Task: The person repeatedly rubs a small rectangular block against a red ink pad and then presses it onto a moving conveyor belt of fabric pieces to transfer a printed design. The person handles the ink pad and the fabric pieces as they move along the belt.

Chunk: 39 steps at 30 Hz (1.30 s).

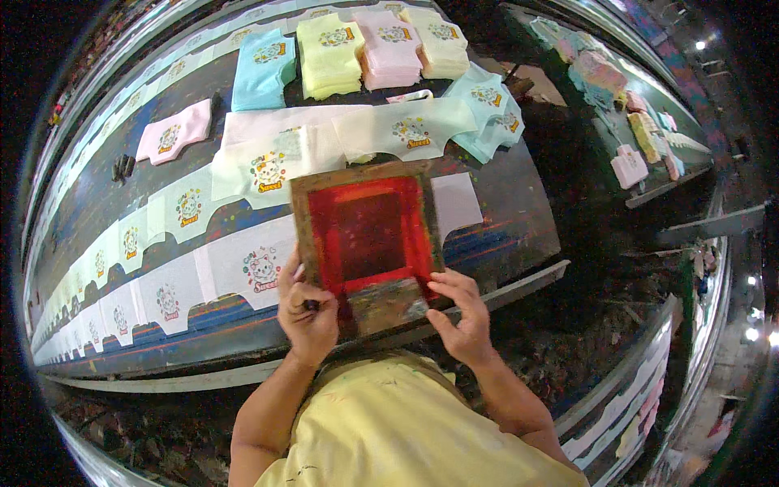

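Note:
A wooden screen printing frame (369, 235) with red-stained mesh is held over the near edge of the table. My left hand (308, 321) is closed at the frame's lower left corner, with a small dark object (310, 305) showing between its curled fingers; its kind is unclear. At the lower right corner, my right hand (461, 318) grips the frame between thumb and fingers. A white fabric piece (458, 201) is partly covered by the frame. Just left of it lies a white piece with a printed cat design (261, 268).
Rows of printed fabric pieces (166, 304) run along the dark table (511, 235) to the left. Folded stacks in blue, yellow (331, 61), pink (391, 53) and cream stand at the far side. Another table with coloured fabric heaps (596, 77) is at the right.

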Available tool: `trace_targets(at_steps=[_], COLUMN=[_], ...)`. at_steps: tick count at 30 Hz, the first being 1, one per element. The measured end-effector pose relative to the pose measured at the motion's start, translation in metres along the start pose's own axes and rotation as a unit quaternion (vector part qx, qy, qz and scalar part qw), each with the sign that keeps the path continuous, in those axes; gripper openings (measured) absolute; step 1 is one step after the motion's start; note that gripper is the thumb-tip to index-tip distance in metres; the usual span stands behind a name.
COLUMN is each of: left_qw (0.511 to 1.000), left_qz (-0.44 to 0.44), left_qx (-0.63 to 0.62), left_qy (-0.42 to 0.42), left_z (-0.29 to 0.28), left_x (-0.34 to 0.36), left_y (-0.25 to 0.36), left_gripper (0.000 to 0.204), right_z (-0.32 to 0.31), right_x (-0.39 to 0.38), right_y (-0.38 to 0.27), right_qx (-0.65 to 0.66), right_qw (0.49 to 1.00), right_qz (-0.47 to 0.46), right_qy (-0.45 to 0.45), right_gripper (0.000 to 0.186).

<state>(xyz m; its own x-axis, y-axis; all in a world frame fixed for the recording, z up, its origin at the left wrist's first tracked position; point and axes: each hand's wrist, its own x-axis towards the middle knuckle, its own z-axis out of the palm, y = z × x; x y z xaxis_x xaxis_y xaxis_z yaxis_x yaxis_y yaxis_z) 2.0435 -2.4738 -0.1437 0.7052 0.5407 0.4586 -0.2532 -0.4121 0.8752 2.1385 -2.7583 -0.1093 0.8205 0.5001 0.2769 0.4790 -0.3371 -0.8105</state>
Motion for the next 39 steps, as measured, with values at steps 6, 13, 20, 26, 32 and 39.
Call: trace_targets(at_steps=[6, 13, 20, 26, 32, 39], left_qw=[0.995, 0.981, 0.979, 0.978, 0.980, 0.978], left_qz=[-0.093, -0.192, -0.192, -0.203, -0.194, -0.205], left_qx=[-0.023, -0.023, -0.065, -0.046, -0.033, -0.027], left_qy=[0.010, 0.021, 0.033, 0.025, 0.027, 0.025], left_z=[0.071, 0.079, 0.082, 0.082, 0.084, 0.084], left_x=[-0.010, -0.018, -0.016, -0.016, -0.015, -0.016], left_y=[-0.003, -0.006, -0.008, -0.005, -0.005, -0.003], left_gripper=[0.026, 0.028, 0.028, 0.026, 0.024, 0.023], right_z=[-0.061, -0.073, -0.071, -0.059, -0.055, -0.049], right_x=[0.010, 0.012, 0.025, 0.034, 0.043, 0.060], right_y=[0.045, 0.057, 0.049, 0.046, 0.041, 0.035], right_qx=[0.003, -0.033, -0.052, -0.101, -0.105, -0.099], right_qw=[1.000, 0.998, 0.978, 0.957, 0.955, 0.959], right_qz=[0.004, -0.043, -0.184, -0.239, -0.246, -0.248], right_qy=[-0.019, -0.031, -0.089, -0.131, -0.126, -0.096], right_gripper=[0.051, 0.043, 0.036, 0.045, 0.046, 0.042])
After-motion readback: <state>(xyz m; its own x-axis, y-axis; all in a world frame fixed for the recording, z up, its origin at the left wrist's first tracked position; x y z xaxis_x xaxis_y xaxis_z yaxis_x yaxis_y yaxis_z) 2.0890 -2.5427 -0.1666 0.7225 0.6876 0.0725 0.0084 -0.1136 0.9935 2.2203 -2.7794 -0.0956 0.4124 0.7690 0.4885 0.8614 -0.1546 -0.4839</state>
